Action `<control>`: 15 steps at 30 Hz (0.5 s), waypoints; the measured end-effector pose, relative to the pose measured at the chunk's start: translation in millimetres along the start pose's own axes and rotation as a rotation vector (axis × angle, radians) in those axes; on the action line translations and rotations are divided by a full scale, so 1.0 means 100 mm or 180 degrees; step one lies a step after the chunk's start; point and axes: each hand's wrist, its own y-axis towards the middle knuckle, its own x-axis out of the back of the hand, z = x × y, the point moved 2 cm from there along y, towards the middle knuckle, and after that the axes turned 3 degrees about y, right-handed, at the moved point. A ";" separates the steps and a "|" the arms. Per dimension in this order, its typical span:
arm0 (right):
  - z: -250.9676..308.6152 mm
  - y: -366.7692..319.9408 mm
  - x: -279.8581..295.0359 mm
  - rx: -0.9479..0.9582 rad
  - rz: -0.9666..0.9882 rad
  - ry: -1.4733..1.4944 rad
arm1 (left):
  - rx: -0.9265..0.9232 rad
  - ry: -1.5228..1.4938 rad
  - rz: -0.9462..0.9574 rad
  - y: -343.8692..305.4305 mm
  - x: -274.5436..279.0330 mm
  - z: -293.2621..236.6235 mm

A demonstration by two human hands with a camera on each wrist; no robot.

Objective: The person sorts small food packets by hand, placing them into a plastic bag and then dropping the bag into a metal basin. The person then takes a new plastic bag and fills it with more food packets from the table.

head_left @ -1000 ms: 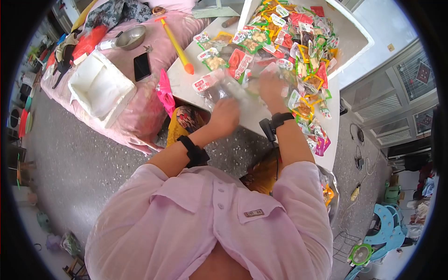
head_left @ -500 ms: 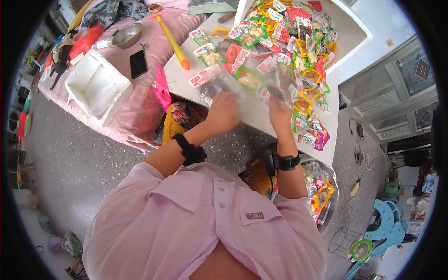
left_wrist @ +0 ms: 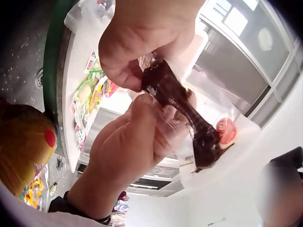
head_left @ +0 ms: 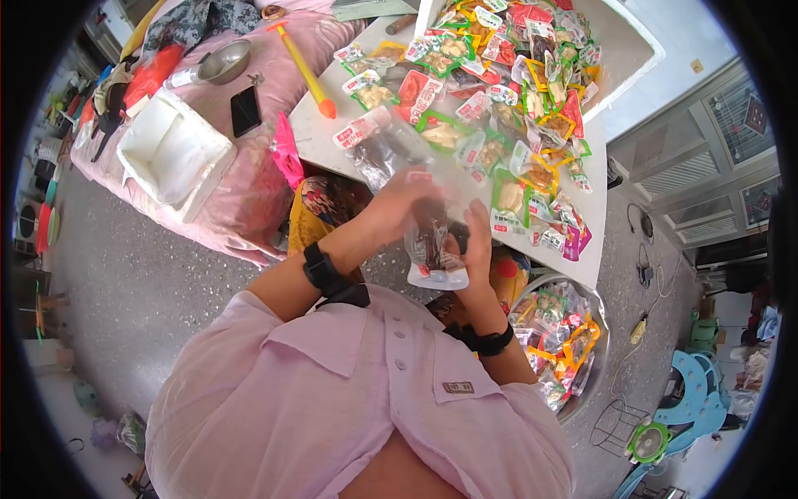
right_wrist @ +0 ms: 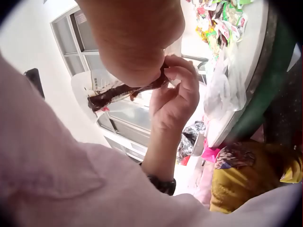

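Both hands hold a clear sealed pack [head_left: 431, 241] in front of the chest, off the near table edge. Inside it is a dark brown, bone-shaped piece of meat, like a drumstick [left_wrist: 173, 92]. My left hand [head_left: 395, 208], blurred in the head view, pinches the pack's upper end with thumb and fingers [left_wrist: 128, 78]. From the other side my right hand [head_left: 478, 249] grips it, its thumb [left_wrist: 144, 111] along the pack. A large clear bag [head_left: 378, 150] with a red-and-white label and dark contents lies on the table just beyond the left hand.
Many colourful snack packs [head_left: 507, 100] spread over the white table [head_left: 594, 191], spilling from a white foam box [head_left: 644, 58]. A metal basin [head_left: 604, 341] of packs stands below at right. On the pink bed [head_left: 266, 166] lie another foam box [head_left: 170, 158], a phone [head_left: 245, 112] and a pan [head_left: 224, 62].
My right hand has come from the packs on the table towards the body with the drumstick pack. My left hand has left the large clear bag and moved right to this pack.
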 end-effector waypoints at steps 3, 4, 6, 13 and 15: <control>-0.27 -0.22 -0.06 -0.2657 -0.0054 0.3871 | -0.0433 0.0051 -0.0727 0.12 0.09 -0.01; -0.23 -0.23 -0.01 -0.2666 0.0258 0.5086 | -0.0616 0.0059 -0.1046 0.16 0.13 0.01; -0.10 -0.24 0.01 -0.2724 0.0319 0.5958 | -0.0703 -0.0077 -0.1204 0.21 0.13 -0.01; -0.32 -0.28 -0.06 -0.3047 -0.0898 0.4867 | -0.1064 0.0247 -0.1029 0.43 0.15 0.35; -0.38 -0.25 0.04 -0.2892 -0.1205 0.4562 | -0.1565 0.1881 -0.1242 0.42 0.24 0.33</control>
